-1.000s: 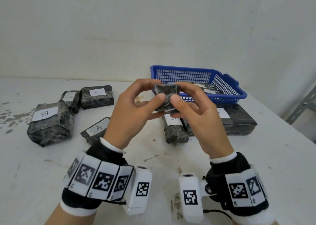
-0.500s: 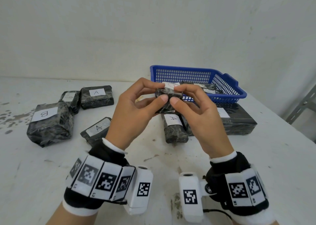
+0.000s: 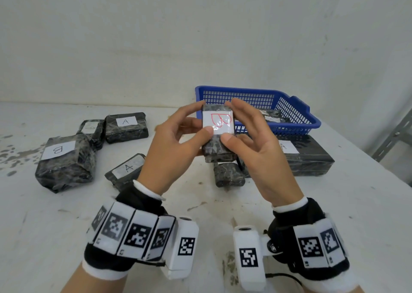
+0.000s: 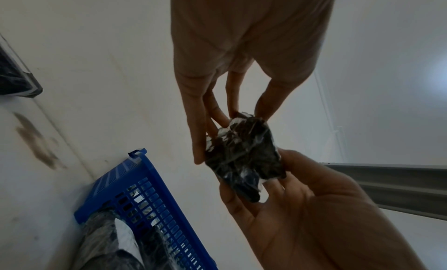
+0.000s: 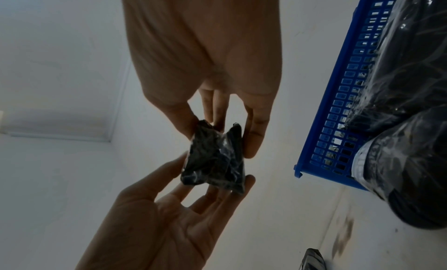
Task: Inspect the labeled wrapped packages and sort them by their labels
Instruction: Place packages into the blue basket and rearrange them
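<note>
Both hands, left hand (image 3: pixel 176 141) and right hand (image 3: pixel 256 145), pinch a small black plastic-wrapped package (image 3: pixel 218 134) between fingertips, above a white table (image 3: pixel 33 226). Its white label faces up, marked in red. A blue plastic mesh basket (image 3: pixel 296 112) sits behind.

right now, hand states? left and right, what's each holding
Left hand: pinching the small wrapped package by thumb and fingertips.
Right hand: pinching the same package from the other side.

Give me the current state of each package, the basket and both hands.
held package: lifted, red-drawn label facing the head camera
left hand: pinching it
right hand: pinching it
blue basket: on table, packages inside
B package: on table, label up
A package: on table, label up
</note>
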